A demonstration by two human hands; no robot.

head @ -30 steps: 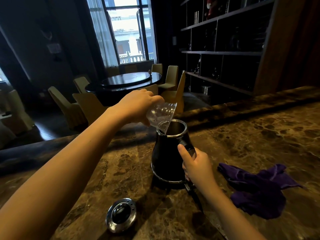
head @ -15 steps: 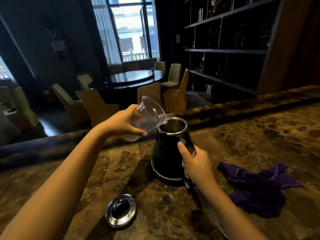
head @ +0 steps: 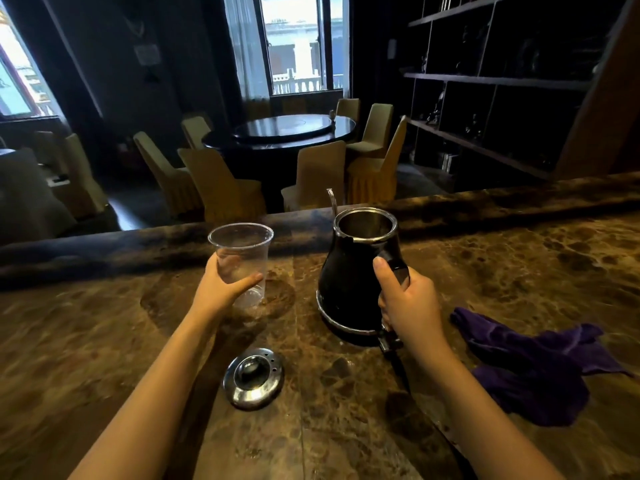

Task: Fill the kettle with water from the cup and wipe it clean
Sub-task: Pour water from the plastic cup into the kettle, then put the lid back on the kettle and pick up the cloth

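Note:
A black kettle [head: 349, 275] with a chrome rim stands open-topped on the brown marble counter [head: 519, 265]. My right hand [head: 405, 299] grips its handle. To the left, my left hand [head: 221, 289] holds a clear plastic cup [head: 242, 251] upright, its base on or just above the counter; it looks empty. The kettle's chrome lid [head: 253, 377] lies on the counter in front, between my forearms. A purple cloth [head: 533, 368] lies crumpled to the right of the kettle.
The kettle's dark cord [head: 394, 358] trails toward me from its base. The counter's raised back edge [head: 485, 199] runs behind the kettle. Beyond it are a round table [head: 280, 131] with chairs and dark shelves [head: 502, 81].
My left hand has swung the cup away from the kettle's mouth, turned it upright and lowered it to the left. My right hand stays on the handle.

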